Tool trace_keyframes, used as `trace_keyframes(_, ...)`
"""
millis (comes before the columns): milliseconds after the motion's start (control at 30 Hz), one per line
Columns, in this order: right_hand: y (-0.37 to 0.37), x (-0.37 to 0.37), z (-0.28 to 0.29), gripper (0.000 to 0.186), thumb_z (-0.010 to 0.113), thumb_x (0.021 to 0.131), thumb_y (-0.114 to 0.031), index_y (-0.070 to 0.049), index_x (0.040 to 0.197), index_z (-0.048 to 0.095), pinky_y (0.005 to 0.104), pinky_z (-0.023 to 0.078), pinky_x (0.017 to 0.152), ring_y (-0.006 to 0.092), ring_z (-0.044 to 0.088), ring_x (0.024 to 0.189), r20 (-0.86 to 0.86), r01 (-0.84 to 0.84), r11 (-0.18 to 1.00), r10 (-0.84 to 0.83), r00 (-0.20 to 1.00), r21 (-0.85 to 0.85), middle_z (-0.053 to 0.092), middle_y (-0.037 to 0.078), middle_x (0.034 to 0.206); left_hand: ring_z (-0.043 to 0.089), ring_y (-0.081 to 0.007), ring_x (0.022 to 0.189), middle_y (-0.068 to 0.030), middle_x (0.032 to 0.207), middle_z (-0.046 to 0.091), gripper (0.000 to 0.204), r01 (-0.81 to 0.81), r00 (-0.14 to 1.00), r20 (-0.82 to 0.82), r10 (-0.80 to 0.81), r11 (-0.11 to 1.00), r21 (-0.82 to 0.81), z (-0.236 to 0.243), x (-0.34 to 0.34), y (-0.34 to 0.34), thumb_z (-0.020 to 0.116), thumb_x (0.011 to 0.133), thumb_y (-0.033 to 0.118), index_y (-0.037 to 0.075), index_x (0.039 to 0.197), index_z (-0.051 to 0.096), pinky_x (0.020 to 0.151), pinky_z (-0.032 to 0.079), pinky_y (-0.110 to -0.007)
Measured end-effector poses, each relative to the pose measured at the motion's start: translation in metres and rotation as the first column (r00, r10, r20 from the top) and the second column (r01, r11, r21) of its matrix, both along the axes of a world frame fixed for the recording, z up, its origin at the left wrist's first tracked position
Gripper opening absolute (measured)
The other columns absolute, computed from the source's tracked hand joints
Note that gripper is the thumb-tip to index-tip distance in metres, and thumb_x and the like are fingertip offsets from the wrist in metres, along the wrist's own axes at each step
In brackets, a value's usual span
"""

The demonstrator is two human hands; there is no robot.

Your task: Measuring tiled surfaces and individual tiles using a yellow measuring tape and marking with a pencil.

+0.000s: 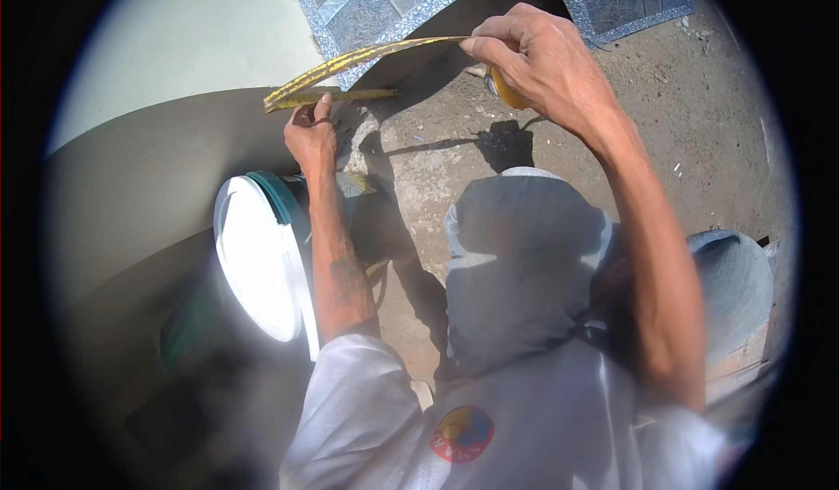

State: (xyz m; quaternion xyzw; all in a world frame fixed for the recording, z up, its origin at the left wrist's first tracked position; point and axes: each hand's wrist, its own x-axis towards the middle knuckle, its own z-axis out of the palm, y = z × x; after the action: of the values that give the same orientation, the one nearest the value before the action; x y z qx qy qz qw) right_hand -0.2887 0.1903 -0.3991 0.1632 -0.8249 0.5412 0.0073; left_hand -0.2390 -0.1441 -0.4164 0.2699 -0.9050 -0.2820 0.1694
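Note:
My right hand [542,62] is closed on a tape measure; its yellow case [507,90] shows under the palm, and thumb and forefinger pinch the blade. From there the worn yellow blade [376,51] arcs left toward a grey wall surface. At the left end it meets a lower, straighter yellow length [363,95], which looks like the same blade bent back. My left hand [311,140] grips this lower length, thumb tip on top and fingers curled below. Whether the bend is a fold or a reflection I cannot tell.
Below my left forearm stands a bucket with a white lid [258,258] and green rim. Panels with a blue stone pattern [376,5] are at the far side, above a dark recess. The ground [690,132] is dusty concrete. My grey-clad knees [524,254] are bent beneath me.

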Motion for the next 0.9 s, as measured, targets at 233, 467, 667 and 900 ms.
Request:
trace_keyframes(233, 0.010, -0.004, 0.002, 0.033, 0.060, 0.091, -0.028, 0.000, 0.094, 0.077, 0.0428, 0.053, 0.076, 0.0306, 0.068, 0.077, -0.013, 0.020, 1.000, -0.020, 1.000, 0.005, 0.068, 0.019, 0.085, 0.062, -0.0142, 0.080, -0.0102, 0.091, 0.073, 0.030, 0.046, 0.999, -0.010, -0.045, 0.999, 0.029, 0.008, 0.009, 0.004, 0.072, 0.088, 0.020, -0.005, 0.104, 0.070, 0.079, 0.048, -0.029)
trace_keyframes(467, 0.045, -0.003, 0.023, 0.033, 0.064, 0.092, -0.034, -0.004, 0.100, 0.077, 0.0374, 0.055, 0.074, 0.0243, 0.068, 0.079, -0.036, 0.081, 0.997, -0.081, 0.996, -0.005, 0.070, 0.012, 0.090, 0.058, -0.0140, 0.073, -0.0080, 0.078, 0.068, 0.025, 0.115, 0.993, -0.017, -0.115, 0.993, -0.013, 0.036, 0.007, 0.070, 0.071, 0.088, 0.020, -0.003, 0.099, 0.070, 0.072, 0.047, -0.030)
trace_keyframes(667, 0.061, 0.002, 0.032, 0.032, 0.067, 0.092, -0.036, -0.006, 0.100, 0.077, 0.0334, 0.055, 0.074, 0.0191, 0.068, 0.081, -0.025, 0.132, 0.991, -0.133, 0.991, -0.007, 0.070, 0.009, 0.092, 0.045, -0.0130, 0.058, -0.0062, 0.064, 0.061, 0.017, 0.068, 0.985, -0.156, -0.077, 0.996, -0.066, 0.027, 0.012, 0.030, 0.069, 0.090, 0.018, 0.001, 0.091, 0.069, 0.058, 0.041, -0.031)
trace_keyframes(900, 0.040, 0.008, 0.029, 0.033, 0.065, 0.093, -0.035, -0.005, 0.099, 0.077, 0.0336, 0.055, 0.071, 0.0197, 0.067, 0.080, -0.048, 0.058, 0.998, -0.057, 0.997, 0.011, 0.068, 0.010, 0.091, 0.053, -0.0152, 0.062, -0.0103, 0.070, 0.065, 0.020, 0.011, 0.987, -0.162, -0.015, 1.000, -0.027, 0.000, 0.013, 0.024, 0.069, 0.091, 0.020, 0.001, 0.096, 0.069, 0.064, 0.046, -0.031)
